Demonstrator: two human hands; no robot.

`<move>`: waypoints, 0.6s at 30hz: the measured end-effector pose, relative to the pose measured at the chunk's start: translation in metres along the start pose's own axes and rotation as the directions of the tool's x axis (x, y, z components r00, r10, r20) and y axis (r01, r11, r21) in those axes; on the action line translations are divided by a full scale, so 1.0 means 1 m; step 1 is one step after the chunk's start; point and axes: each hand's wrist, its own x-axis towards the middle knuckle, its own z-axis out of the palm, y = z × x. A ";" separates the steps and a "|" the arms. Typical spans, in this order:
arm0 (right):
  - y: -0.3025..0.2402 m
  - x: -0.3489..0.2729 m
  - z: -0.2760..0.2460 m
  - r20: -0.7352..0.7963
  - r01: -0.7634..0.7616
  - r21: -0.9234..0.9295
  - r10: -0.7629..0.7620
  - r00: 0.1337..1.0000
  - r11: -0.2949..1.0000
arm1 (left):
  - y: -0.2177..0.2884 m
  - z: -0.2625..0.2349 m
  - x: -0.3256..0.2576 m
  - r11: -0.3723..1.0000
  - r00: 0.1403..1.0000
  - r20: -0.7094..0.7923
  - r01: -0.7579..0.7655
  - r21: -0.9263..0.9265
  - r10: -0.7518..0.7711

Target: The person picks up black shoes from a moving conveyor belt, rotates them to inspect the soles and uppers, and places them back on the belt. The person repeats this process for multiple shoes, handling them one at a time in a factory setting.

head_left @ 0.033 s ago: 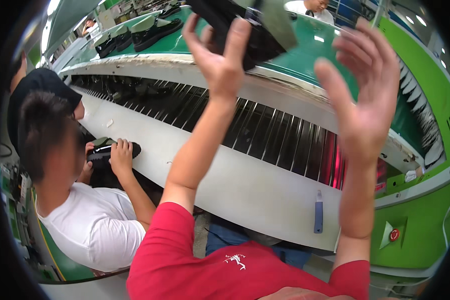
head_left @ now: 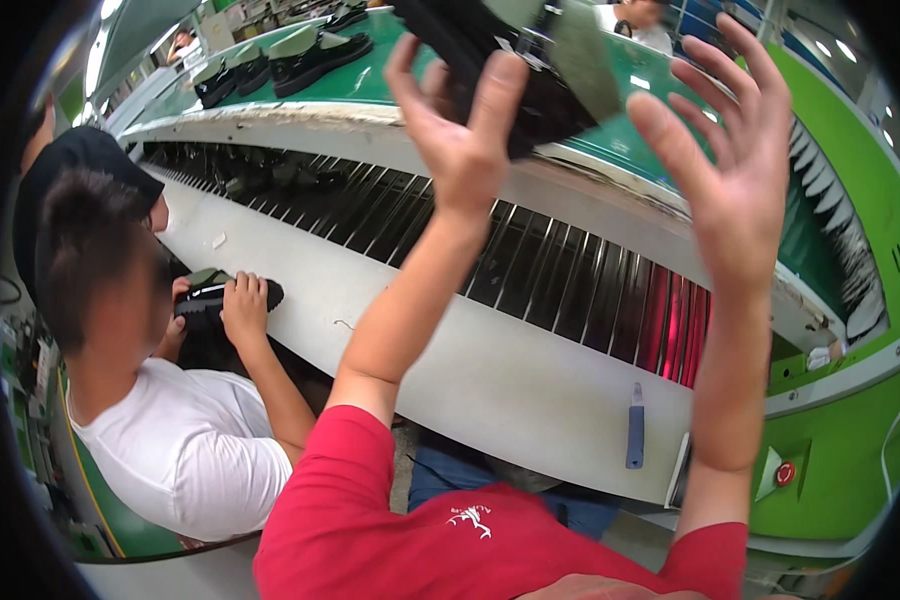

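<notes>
My left hand point(head_left: 460, 130) is raised and grips a black shoe point(head_left: 530, 90) with a grey-green insert, thumb on one side and fingers on the other. The shoe hangs over the green conveyor belt point(head_left: 370, 85) at the top of the view. Just right of the shoe, my right hand point(head_left: 735, 150) is also raised, with its fingers spread and nothing in it. It is close to the shoe's right end but apart from it.
More black shoes point(head_left: 315, 55) lie on the belt at the far left. Below the belt runs a slatted opening with a red glow point(head_left: 670, 320). A person in a white shirt point(head_left: 170, 450) at left holds another black shoe point(head_left: 215, 300). A red button point(head_left: 785, 473) sits at lower right.
</notes>
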 end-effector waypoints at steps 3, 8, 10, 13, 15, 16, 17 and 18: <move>0.005 0.024 0.015 0.357 -0.430 0.234 0.334 0.872 0.872 | 0.027 0.015 -0.030 0.983 0.995 0.015 0.097 -0.154 -0.096; 0.015 0.030 0.036 0.409 -0.538 0.165 0.439 0.800 0.827 | 0.020 -0.006 -0.024 0.948 0.986 0.055 -0.166 0.272 0.157; 0.026 0.038 0.050 0.440 -0.453 0.195 0.336 0.833 0.870 | 0.012 -0.021 -0.039 0.842 0.933 -0.008 -0.322 0.433 0.361; 0.048 0.061 0.084 0.481 -0.406 0.202 0.270 0.834 0.891 | 0.013 -0.029 -0.131 0.929 0.942 0.117 -0.330 0.166 0.313; 0.063 0.081 0.113 0.477 -0.366 0.097 0.279 0.833 0.926 | 0.002 -0.018 -0.200 0.950 0.917 0.277 -0.309 0.042 0.286; 0.072 0.090 0.130 0.513 -0.300 0.095 0.212 0.832 0.949 | -0.009 -0.024 -0.227 0.967 0.877 0.429 -0.253 0.033 0.215; 0.081 0.103 0.146 0.533 -0.294 0.009 0.244 0.810 0.956 | -0.021 -0.036 -0.249 0.977 0.837 0.534 -0.195 0.089 0.119; 0.092 0.112 0.164 0.534 -0.277 0.009 0.229 0.814 0.961 | -0.033 -0.045 -0.266 0.979 0.801 0.596 -0.161 0.126 0.055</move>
